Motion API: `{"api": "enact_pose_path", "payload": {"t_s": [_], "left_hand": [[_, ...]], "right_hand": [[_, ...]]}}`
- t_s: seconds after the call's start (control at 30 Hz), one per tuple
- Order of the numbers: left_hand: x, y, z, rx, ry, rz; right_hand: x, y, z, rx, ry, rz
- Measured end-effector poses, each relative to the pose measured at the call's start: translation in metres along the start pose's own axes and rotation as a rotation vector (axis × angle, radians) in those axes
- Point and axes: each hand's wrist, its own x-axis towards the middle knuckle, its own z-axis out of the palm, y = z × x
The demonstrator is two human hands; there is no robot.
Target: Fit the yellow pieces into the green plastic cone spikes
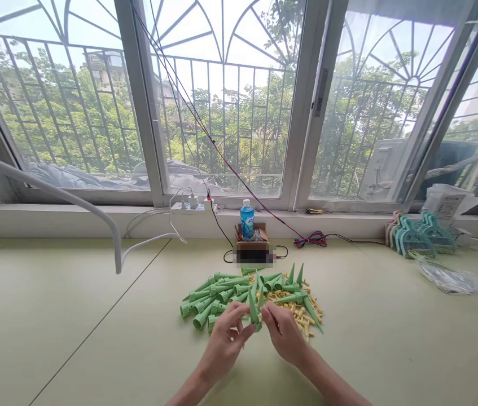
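Observation:
My left hand (229,334) is closed on a green plastic plant-watering spike (253,307), its pointed end up. Close by on the right, my right hand (283,330) pinches a small yellow plastic peg (260,317) against the side of that spike. The fingertips hide most of the peg. Behind and left of my hands lies a heap of green spikes (205,301) with wide hollow ends. Loose yellow pegs (300,313) are spread to the right, with a few more green spikes (312,313) lying or standing among them.
Past the heap, a blue bottle (247,221) stands in a small cardboard box (259,230). A white bent rod (114,237) reaches in from the left. Coiled cable (312,239) lies near the sill. Teal dustpan-shaped items (416,235) and a plastic bag (450,276) sit at right.

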Motion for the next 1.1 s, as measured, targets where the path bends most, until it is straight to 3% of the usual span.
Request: {"api": "enact_pose_path", "payload": {"t_s": [0.4, 0.67, 0.9, 1.1], "left_hand": [[-0.002, -0.002, 0.002, 0.113, 0.066, 0.036], [0.003, -0.002, -0.001, 0.039, 0.141, -0.146], [0.006, -0.001, 0.002, -0.122, 0.030, -0.330], [0.009, -0.005, 0.001, -0.322, 0.020, -0.401]], "right_hand": [[-0.001, 0.001, 0.002, -0.005, 0.021, -0.004], [-0.002, 0.000, 0.003, 0.017, 0.086, -0.018], [0.000, -0.002, 0.001, 0.019, 0.058, -0.021], [0.001, -0.006, -0.001, 0.023, 0.034, -0.082]]}}
